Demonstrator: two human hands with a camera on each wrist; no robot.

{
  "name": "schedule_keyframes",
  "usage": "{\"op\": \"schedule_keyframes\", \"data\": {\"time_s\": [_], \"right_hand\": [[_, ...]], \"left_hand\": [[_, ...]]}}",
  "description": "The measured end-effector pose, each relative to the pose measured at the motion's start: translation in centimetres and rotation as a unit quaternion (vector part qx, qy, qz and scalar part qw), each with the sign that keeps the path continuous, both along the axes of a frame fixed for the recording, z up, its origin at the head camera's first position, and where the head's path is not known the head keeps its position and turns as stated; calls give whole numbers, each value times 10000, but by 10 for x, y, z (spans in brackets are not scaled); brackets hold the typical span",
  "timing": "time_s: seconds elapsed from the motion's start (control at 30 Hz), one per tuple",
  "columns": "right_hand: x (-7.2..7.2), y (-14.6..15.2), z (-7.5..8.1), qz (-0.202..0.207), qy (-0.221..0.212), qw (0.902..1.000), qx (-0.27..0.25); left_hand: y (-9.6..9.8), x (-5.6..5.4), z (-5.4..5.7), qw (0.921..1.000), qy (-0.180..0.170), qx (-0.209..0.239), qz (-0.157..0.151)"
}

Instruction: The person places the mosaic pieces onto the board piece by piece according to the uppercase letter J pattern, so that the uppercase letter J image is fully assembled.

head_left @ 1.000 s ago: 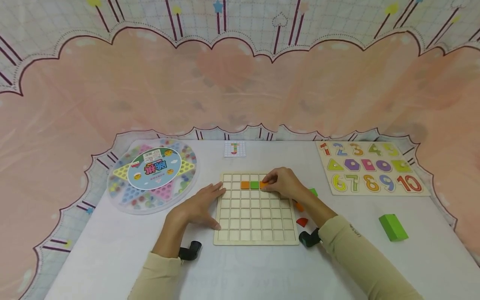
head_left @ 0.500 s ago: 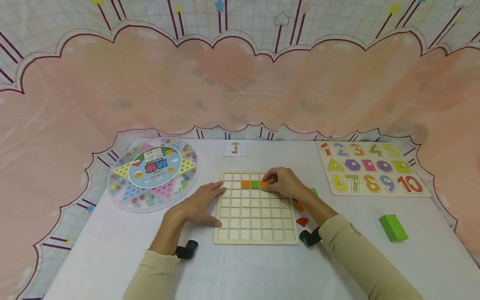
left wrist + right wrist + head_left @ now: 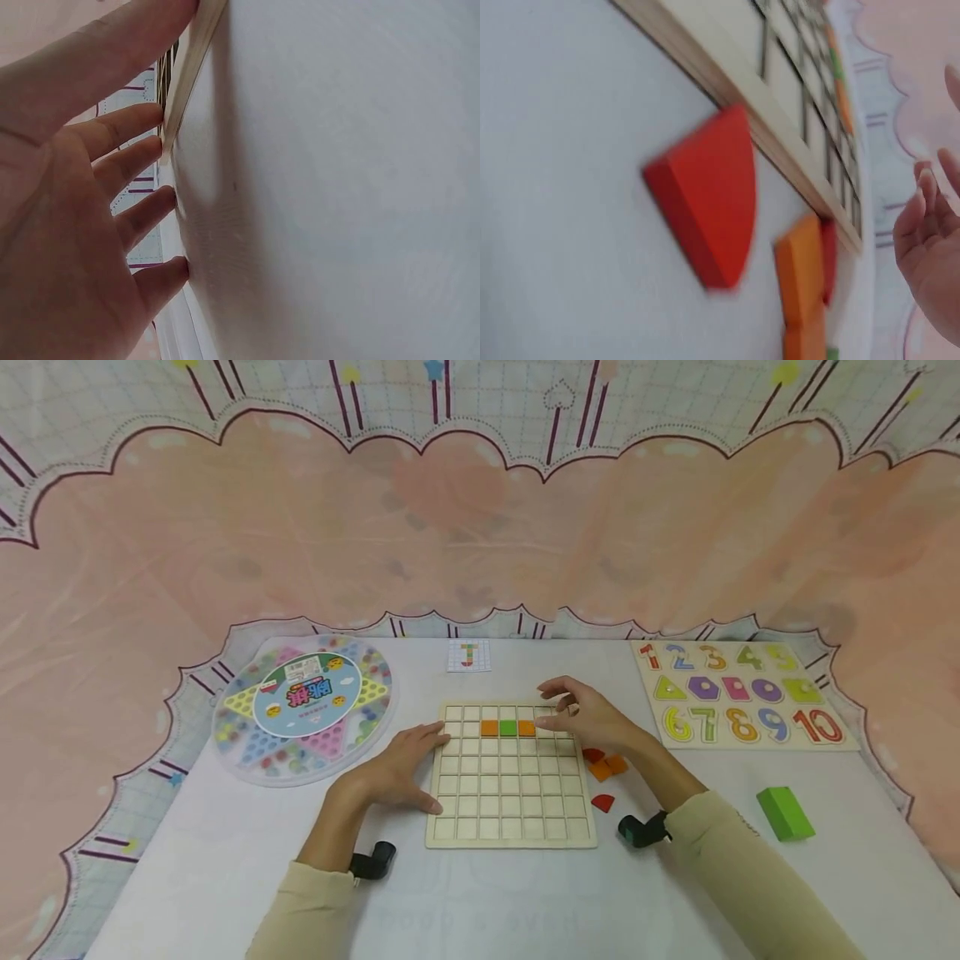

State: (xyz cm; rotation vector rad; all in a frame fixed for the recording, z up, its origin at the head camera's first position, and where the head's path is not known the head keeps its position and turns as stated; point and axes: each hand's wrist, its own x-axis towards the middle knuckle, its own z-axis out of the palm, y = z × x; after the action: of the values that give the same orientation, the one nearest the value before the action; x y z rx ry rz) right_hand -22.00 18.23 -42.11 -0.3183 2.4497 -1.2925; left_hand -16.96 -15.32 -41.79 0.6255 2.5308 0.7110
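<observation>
A wooden grid board (image 3: 512,787) lies flat on the table. In its second row from the top sit an orange square tile (image 3: 490,728), a green tile (image 3: 507,728) and another orange tile (image 3: 527,727), side by side. My left hand (image 3: 390,770) spreads thumb and fingers against the board's left edge, also visible in the left wrist view. Raised over the board's upper right, my right hand (image 3: 588,717) has loosely bent fingers and holds nothing. Near the board's right edge lie a red quarter-circle piece (image 3: 709,199), orange pieces (image 3: 801,270) and a second red piece (image 3: 593,755).
A small card (image 3: 468,656) with a coloured J pattern lies behind the board. A round marble game box (image 3: 247,752) stands left. At the right are a number puzzle board (image 3: 738,706) and a green block (image 3: 785,814). A patterned cloth (image 3: 480,543) hangs behind.
My right hand has let go of the right orange tile, which stays in its grid cell. That hand has lifted and moved right, its fingers spreading. The left hand has barely shifted.
</observation>
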Motion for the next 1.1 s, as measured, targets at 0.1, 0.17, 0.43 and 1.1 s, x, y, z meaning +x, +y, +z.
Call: {"op": "schedule_keyframes", "data": {"time_s": [0.1, 0.17, 0.43, 1.1], "right_hand": [[6, 13, 8, -123, 191, 9997, 35], [9, 22, 10, -139, 314, 9994, 55], [25, 55, 8, -282, 337, 9990, -41], [62, 93, -7, -26, 357, 9981, 499]], "left_hand": [[0, 0, -1, 10000, 7, 42, -3], [0, 0, -1, 10000, 2, 65, 7], [-1, 0, 0, 9999, -7, 158, 6], [0, 0, -4, 9999, -25, 131, 43]]}}
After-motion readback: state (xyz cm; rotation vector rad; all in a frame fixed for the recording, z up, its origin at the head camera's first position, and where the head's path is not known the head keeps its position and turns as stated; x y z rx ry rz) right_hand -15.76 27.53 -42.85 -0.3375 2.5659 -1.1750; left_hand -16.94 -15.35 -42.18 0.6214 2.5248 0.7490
